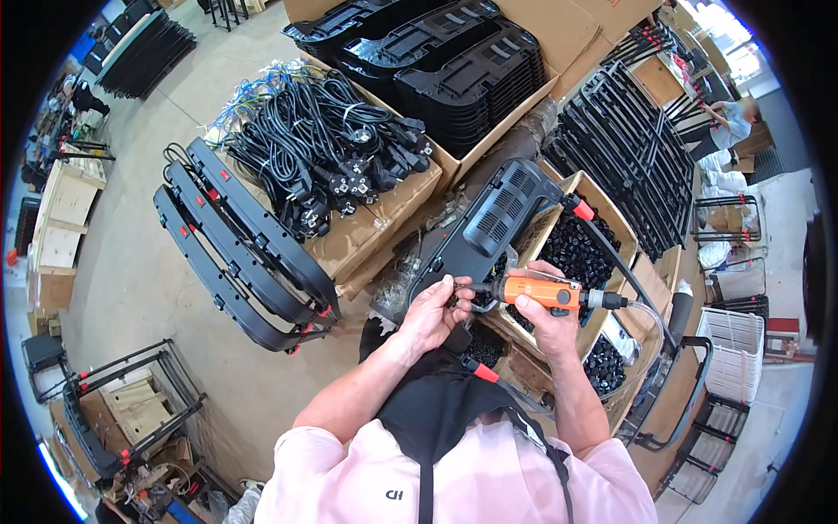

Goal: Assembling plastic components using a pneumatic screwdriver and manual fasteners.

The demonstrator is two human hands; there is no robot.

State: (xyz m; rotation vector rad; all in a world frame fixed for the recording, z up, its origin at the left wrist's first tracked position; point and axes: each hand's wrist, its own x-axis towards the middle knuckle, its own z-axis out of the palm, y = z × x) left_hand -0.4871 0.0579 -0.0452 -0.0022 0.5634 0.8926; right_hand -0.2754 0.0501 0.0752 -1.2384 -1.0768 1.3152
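Observation:
My right hand (555, 330) is wrapped round an orange air screwdriver (528, 292), whose tip points left. An air hose (642, 306) runs from its rear end. At the tip, the fingers of my left hand (429, 316) are pinched together; whatever they hold is too small to make out. Just beyond both hands lies a black plastic housing (502, 214) with vent slots, joined to a black tube frame with red clips (583, 210). Beside it, a divided wooden bin (644, 240) holds many small black parts (576, 249).
Bundled black power cords (323, 148) lie on a cardboard box (367, 240) ahead to the left. Curved black frames (236, 244) lean there. Stacked black covers (471, 79) fill a carton behind. Black tube frames (620, 157) are piled at the right; another person (733, 122) stands beyond.

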